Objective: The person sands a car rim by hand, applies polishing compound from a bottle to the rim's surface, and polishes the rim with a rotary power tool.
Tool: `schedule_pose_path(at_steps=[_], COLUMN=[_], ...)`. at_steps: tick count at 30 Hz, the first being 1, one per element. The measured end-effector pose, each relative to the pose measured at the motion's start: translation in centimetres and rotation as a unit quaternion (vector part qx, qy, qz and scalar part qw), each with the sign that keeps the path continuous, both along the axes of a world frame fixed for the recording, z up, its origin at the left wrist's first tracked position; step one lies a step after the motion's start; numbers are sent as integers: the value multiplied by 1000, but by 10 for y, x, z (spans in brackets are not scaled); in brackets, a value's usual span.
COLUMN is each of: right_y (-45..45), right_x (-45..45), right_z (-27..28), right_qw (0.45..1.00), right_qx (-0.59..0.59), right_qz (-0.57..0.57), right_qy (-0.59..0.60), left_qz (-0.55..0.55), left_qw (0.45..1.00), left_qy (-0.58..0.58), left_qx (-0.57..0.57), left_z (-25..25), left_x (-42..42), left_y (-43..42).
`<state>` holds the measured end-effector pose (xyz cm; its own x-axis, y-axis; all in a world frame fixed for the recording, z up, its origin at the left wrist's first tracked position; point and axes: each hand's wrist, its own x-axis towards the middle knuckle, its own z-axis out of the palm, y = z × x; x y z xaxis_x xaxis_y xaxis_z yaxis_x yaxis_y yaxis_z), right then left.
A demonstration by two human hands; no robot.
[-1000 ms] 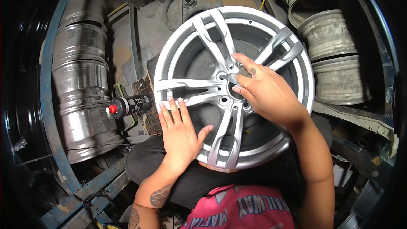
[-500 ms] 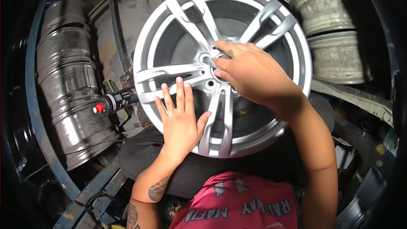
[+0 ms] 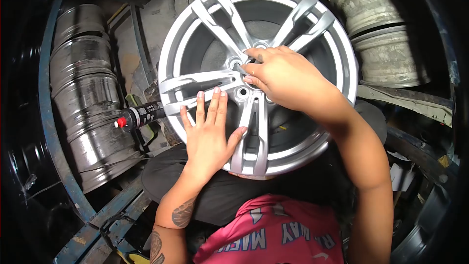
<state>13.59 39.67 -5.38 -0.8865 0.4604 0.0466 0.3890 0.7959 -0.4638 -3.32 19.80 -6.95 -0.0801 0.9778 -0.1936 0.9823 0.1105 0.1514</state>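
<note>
Pink cloth, a shirt (image 3: 273,234), fills the bottom of the frame, its printed letters upside down and creased; "MAFI" and "WAY" can be read, and a small white swoosh sits near the lower right. Just above it are dark trousers (image 3: 168,171). Over the lap, from the centre to the top of the frame, lies a silver wheel (image 3: 255,96) with paired spokes. The left hand (image 3: 207,139) rests palm down at its lower left, fingers a little spread and thumb held wide. The right hand (image 3: 288,76) covers the hub, fingers bent and close together; a small grey piece (image 3: 238,70) shows by the fingertips, but whether they pinch it I cannot tell. Left of the wheel, a black bottle (image 3: 141,116) with a red and white cap carries pale lettering too small to read. Shiny rims (image 3: 93,117) stand stacked along the left side, and pale, scuffed rims (image 3: 388,54) at the upper right.
</note>
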Motion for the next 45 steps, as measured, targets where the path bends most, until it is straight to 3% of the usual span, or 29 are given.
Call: schedule_pose_path(at_steps=[6,10,18,35,40,45], right_y=[-2,-2,-15,-10,-6,-9], right_x=[3,-2,-6,-1,-5,-7], right_z=[-3,12,3,-1,-5,-8], right_qw=[1000,996,999,1000,1000,999], right_qx=[18,-31,-10,16,14,21], right_qz=[19,33,1,12,13,20], right_qy=[16,-77,34,-12,-15,-17], left_qz=[100,98,59,68,184,159], left_qw=[991,988,993,991,981,986], left_qy=[59,95,86,90,67,35], left_qx=[-73,-73,-49,-73,-6,20], left_z=[19,11,5,3,-5,-20], left_x=[-23,-21,-10,-19,-47,-39], left_y=[-14,-17,4,-3,-3,12])
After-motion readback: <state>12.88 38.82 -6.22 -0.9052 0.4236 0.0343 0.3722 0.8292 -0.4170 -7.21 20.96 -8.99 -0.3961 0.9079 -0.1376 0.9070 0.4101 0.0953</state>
